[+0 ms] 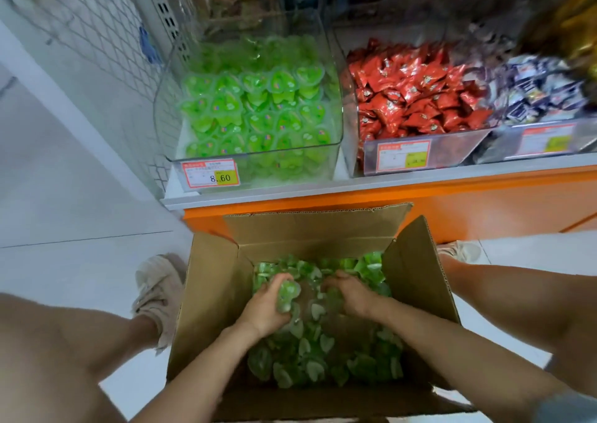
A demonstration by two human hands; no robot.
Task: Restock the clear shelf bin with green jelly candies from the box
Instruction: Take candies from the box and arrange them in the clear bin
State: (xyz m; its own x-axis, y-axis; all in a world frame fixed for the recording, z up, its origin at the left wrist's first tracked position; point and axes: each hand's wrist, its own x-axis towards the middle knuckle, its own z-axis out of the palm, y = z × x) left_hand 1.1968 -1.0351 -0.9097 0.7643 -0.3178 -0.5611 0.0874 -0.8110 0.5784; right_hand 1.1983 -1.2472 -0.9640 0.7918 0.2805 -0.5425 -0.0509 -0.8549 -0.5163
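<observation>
Now grips a clump of green heart-shaped jelly candies (316, 371) in curled left hand (263, 308), deep inside open brown cardboard box (210, 293) on the floor (64, 261). Digs right hand (353, 295), fingers curled, into the pile alongside, seemingly clutching more. Faces clear plastic shelf bin (166, 112) above, well filled.

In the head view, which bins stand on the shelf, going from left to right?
On the shelf: clear bin of green jelly candies → bin of red packets → bin of blue-and-white packets.

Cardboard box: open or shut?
Open: the cardboard box has its flaps folded outward, and green jelly candies show inside.
</observation>
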